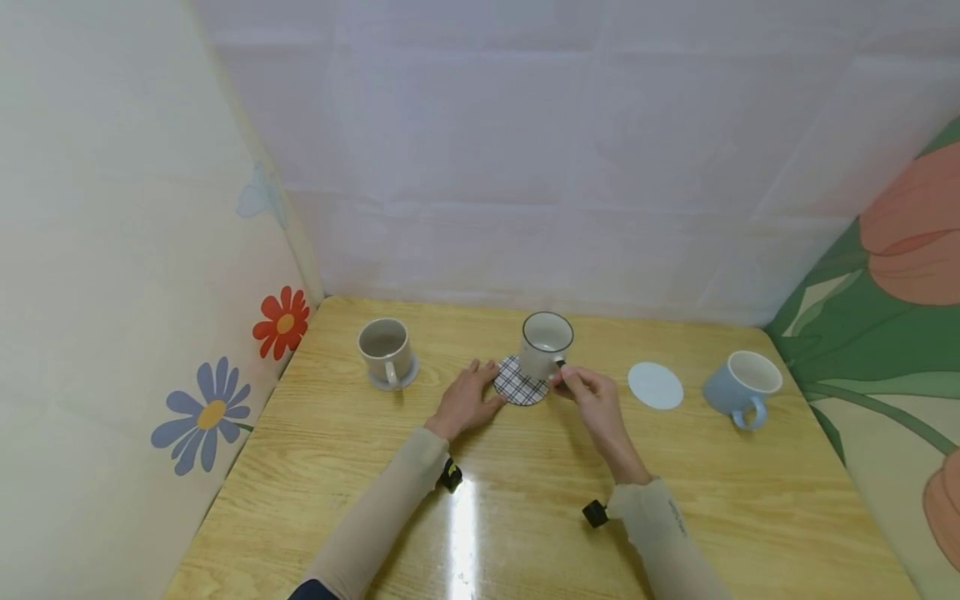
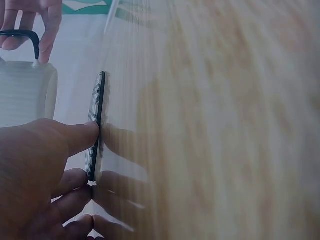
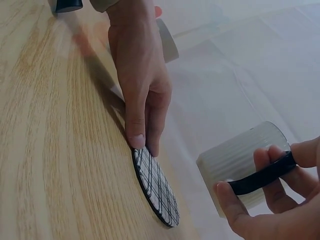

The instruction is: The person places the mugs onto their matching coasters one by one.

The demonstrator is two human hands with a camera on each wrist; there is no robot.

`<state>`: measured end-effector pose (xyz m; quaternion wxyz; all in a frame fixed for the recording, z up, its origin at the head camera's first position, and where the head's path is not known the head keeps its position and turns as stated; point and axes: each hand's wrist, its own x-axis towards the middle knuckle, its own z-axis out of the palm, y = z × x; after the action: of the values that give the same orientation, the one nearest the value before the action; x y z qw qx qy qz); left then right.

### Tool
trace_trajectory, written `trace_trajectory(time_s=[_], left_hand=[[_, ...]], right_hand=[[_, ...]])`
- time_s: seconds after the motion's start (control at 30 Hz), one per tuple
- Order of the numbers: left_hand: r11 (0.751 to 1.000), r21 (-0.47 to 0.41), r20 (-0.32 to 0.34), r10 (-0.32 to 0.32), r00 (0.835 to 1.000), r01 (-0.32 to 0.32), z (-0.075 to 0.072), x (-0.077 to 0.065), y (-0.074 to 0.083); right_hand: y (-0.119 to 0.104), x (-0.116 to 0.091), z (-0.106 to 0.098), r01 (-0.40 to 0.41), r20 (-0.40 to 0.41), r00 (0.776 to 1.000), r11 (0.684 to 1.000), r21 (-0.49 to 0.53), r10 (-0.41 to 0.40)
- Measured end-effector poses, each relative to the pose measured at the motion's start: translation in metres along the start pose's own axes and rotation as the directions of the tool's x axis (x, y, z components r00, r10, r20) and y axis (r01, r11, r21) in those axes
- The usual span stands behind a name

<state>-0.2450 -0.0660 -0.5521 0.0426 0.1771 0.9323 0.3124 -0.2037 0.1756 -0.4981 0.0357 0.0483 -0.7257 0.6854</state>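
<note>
My right hand grips the black handle of a white ribbed mug with a dark rim. In the right wrist view, the mug is raised off the table, close by a round plaid coaster. At the left edge of that coaster, the thumb and fingers of my left hand hold it flat on the table. The left wrist view catches the coaster edge-on, the thumb against its rim and the other fingers farther round.
To the left, a beige mug stands on a grey coaster. A pale blue round coaster lies right of my right hand, with a blue mug beyond it on the wooden table. White cloth hangs behind.
</note>
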Motion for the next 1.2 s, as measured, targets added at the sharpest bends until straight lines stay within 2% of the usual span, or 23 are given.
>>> trace_trajectory(time_s=[0.9,1.2], left_hand=[[1.0,-0.004,0.019,-0.03,0.999,0.03,0.0018,0.0014,-0.0014],[1.0,-0.006,0.016,-0.018,1.0,0.018,0.0015,0.0003,-0.0009]], right_hand=[[0.0058,-0.001,0.0082,-0.061,0.013,0.998,0.998,0.009,0.06],[0.0096,-0.0009,0.0088,-0.047,0.032,0.998,0.999,0.017,0.047]])
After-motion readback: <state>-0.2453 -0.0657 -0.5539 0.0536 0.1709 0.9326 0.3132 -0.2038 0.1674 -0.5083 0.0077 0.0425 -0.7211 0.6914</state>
